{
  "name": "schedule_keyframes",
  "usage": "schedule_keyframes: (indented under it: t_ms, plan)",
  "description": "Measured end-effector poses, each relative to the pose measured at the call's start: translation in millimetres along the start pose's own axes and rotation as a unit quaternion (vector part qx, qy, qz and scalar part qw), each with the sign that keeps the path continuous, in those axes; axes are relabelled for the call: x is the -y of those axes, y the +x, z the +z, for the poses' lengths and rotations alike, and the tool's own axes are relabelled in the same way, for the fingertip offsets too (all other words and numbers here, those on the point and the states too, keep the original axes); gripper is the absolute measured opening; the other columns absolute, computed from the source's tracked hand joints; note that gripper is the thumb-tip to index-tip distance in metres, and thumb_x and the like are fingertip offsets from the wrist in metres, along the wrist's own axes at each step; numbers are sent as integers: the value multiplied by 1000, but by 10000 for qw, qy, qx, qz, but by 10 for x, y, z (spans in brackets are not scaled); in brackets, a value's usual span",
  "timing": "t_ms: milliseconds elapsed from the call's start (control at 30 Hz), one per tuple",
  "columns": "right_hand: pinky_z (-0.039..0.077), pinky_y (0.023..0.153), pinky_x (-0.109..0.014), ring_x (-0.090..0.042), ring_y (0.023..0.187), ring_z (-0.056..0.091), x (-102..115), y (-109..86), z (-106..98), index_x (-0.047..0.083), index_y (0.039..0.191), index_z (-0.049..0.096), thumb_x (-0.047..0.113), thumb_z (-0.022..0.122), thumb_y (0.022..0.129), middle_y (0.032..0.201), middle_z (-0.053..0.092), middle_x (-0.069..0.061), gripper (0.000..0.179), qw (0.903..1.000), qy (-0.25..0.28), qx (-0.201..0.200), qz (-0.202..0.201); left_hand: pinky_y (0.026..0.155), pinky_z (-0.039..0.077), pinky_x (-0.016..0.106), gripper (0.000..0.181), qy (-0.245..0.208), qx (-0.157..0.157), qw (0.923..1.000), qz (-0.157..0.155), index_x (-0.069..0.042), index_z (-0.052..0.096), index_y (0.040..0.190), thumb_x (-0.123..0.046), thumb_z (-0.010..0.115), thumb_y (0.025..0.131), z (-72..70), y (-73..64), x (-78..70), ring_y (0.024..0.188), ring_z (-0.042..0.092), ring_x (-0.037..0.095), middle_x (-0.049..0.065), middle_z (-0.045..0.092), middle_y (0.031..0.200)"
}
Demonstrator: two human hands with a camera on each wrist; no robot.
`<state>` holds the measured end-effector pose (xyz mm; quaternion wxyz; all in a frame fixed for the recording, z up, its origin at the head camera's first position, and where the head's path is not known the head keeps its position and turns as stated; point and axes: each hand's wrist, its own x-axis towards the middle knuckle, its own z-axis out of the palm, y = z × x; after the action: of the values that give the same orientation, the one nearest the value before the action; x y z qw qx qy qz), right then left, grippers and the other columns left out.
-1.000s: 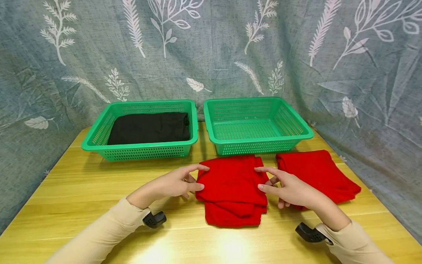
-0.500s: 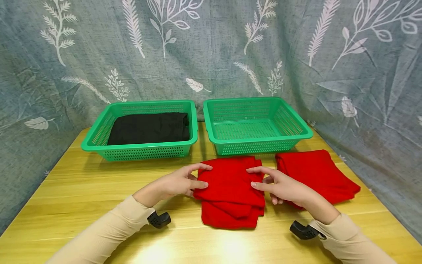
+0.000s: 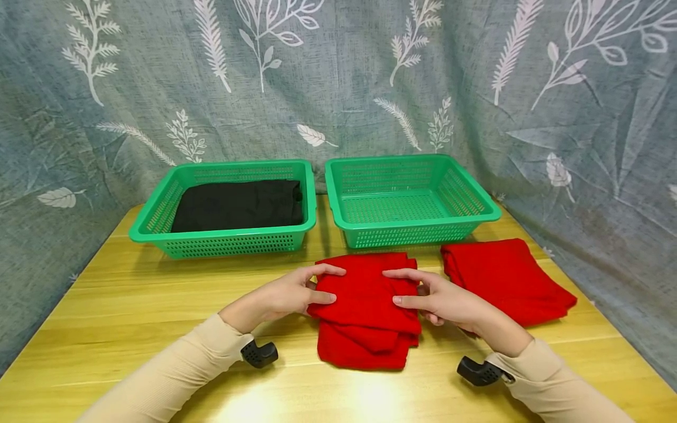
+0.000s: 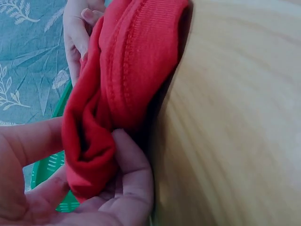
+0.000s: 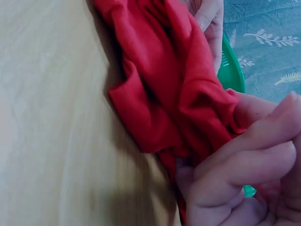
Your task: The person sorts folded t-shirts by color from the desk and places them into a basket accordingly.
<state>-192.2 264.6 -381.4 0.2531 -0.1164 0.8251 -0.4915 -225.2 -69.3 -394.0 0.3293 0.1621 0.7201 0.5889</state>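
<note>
A folded red knit garment (image 3: pixel 365 305) lies at the middle of the wooden table, its lower layers showing toward the front. My left hand (image 3: pixel 288 294) grips its left side, thumb and index finger on top. In the left wrist view, other fingers (image 4: pixel 134 174) curl beneath the fold, and a stitched, ribbed band runs along the cloth. From the opposite side my right hand (image 3: pixel 444 299) holds the garment, thumb and index over the top. Its lower fingers (image 5: pixel 235 183) tuck under the bunched edge in the right wrist view.
A second folded red garment (image 3: pixel 508 282) lies at the right, partly behind my right hand. Two green plastic baskets stand at the back: the left basket (image 3: pixel 227 236) contains folded black cloth (image 3: pixel 240 205), while the right basket (image 3: pixel 418 225) shows its bare bottom. A patterned curtain (image 3: pixel 338 76) hangs behind.
My right hand has moved left and my left hand slightly right, both farther over the garment and now gripping it. The garment has shifted a little left and toward me.
</note>
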Motion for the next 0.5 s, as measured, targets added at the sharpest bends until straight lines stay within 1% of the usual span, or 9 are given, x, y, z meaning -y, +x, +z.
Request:
schedule_keyframes:
  t_ms: [33,233,267,367,500]
  plan:
    - [36,48,-22,-11,47,40,2,7,5,25,163,47,35,75,103,65,42,5,66,10000,30,20,-8,77,58,26,52,60,2,10000,0,-19,59,152,-8,70,102,3,1,-2,95,69,19,14,65,125]
    - [36,48,-20,-9,46,38,-2,47,37,24,162,48,33,76,102,66,42,7,67,9996,280,19,82,83,55,25,49,314,24,9995,71,-18,62,150,-9,71,102,13,-1,-10,95,68,17,11,67,125]
    - [35,48,-19,-9,46,37,-6,55,40,24,162,48,33,77,102,64,38,7,67,9995,313,-6,104,84,55,25,50,319,36,9994,99,-17,62,150,-9,71,102,14,2,-9,95,68,17,11,67,125]
    - [35,48,-18,-8,45,36,-20,71,46,23,161,50,32,78,100,63,37,8,68,9992,380,-45,115,84,55,24,50,326,43,9993,152,-15,61,151,-8,70,102,15,7,-1,95,67,17,12,66,125]
    - [34,48,-19,-8,45,36,-31,75,32,22,161,51,31,79,100,60,33,9,67,9995,318,-42,74,83,54,24,51,300,5,9994,195,-14,61,151,-6,70,101,20,11,9,95,68,17,13,65,127]
